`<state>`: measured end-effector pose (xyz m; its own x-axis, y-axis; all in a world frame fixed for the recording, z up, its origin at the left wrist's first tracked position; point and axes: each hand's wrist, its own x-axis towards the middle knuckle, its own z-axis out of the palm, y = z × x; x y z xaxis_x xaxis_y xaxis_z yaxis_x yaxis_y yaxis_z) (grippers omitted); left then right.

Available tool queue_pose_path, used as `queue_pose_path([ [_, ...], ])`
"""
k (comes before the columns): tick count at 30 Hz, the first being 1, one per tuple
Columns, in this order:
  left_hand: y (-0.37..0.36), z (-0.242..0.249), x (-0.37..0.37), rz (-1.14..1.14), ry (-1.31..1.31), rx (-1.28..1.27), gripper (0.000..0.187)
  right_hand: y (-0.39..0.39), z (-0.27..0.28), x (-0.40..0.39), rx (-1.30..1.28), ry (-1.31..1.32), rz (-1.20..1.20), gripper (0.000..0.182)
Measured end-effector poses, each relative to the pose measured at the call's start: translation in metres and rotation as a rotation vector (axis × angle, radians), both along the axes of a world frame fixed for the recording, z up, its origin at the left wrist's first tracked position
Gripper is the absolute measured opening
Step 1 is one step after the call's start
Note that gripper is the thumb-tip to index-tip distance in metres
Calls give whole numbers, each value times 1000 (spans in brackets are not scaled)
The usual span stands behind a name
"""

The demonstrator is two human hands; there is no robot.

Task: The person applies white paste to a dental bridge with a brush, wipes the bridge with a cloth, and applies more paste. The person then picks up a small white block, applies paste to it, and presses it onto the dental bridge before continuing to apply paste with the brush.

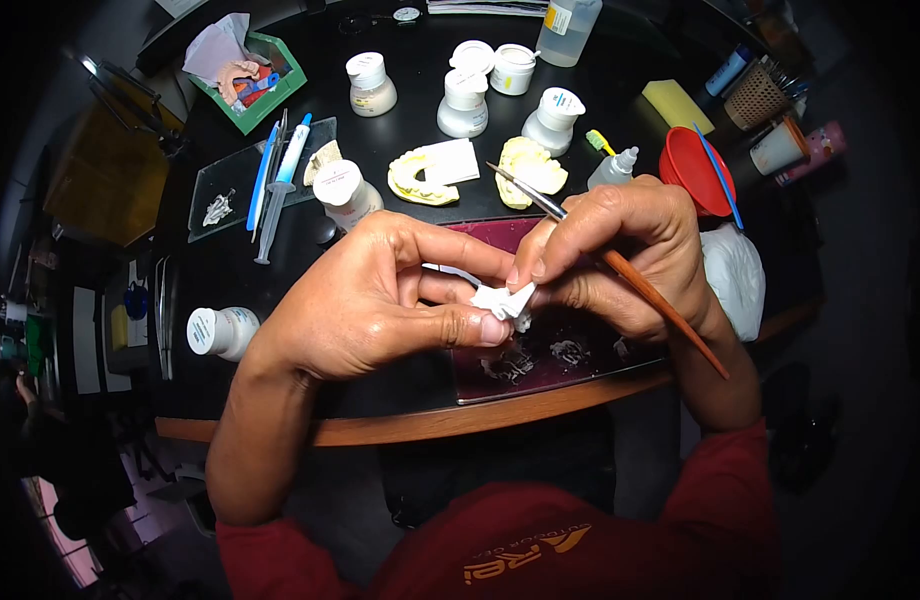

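My left hand [380, 300] pinches a small crumpled white piece [502, 300], like folded tissue, between thumb and fingers. Fingertips of my right hand [630, 250] grip the same piece from the other side. Tucked in that right hand is a fine brush [655, 291] with a brown wooden handle, its dark tip pointing up and left. Below both hands lies a dark red slab [480, 378] with smears of white material. Yellow dental casts [528, 172] stand just beyond my fingers, next to a white card [451, 160].
Several white-lidded jars [370, 84] stand across the black bench. On the left are a syringe [281, 190] on a glass plate and a green box [290, 88]. To the right are a red bowl [685, 175], a dropper bottle [612, 170] and a white tissue wad [732, 280].
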<state>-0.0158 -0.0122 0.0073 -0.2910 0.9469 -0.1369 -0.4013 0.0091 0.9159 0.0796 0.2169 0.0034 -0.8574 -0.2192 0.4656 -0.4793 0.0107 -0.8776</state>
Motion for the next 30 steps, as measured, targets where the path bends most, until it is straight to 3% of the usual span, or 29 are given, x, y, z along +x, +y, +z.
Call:
queue_pose_path([
  [21, -1, -1, 0, -1, -13, 6, 36, -1, -2, 0, -19, 4, 15, 17],
  [24, -1, -1, 0, 11, -28, 1, 38, -1, 0, 4, -86, -42, -46, 16],
  [27, 0, 3, 0, 39, 20, -4, 43, 12, 7, 3, -58, 90, -227, 17],
  [30, 2, 2, 0, 92, 112, 23, 49, 30, 11, 8, 42, 43, -374, 15],
])
